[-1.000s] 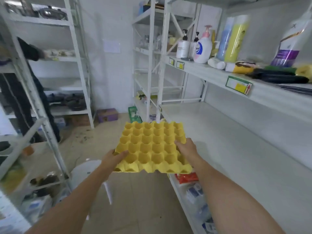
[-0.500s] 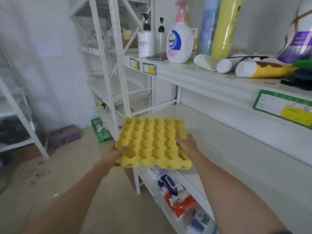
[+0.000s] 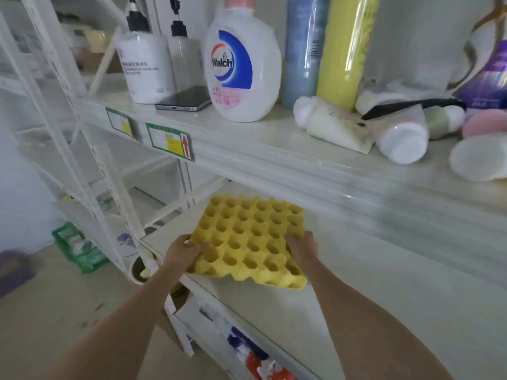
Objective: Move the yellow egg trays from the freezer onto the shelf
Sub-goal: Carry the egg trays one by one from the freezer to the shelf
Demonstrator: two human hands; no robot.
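Since half a second ago the yellow egg tray [image 3: 248,239] has gone from hanging out over the aisle to sitting over the white middle shelf [image 3: 370,283], its far part now under the upper shelf [image 3: 274,152], and the view has closed in on the rack. The left hand [image 3: 183,249] pinches the tray's near-left edge, thumb on top among the cups and fingers curled beneath. The right hand [image 3: 301,246] grips the right edge the same way, thumb over the rim. The tray tilts slightly, its near edge raised off the shelf board; whether the far edge touches the board cannot be told. On the upper shelf stand a Walch pump bottle [image 3: 241,67] and two black-topped dispensers, with a phone [image 3: 183,98] lying flat just beside them and white tubes lying on their sides farther right.
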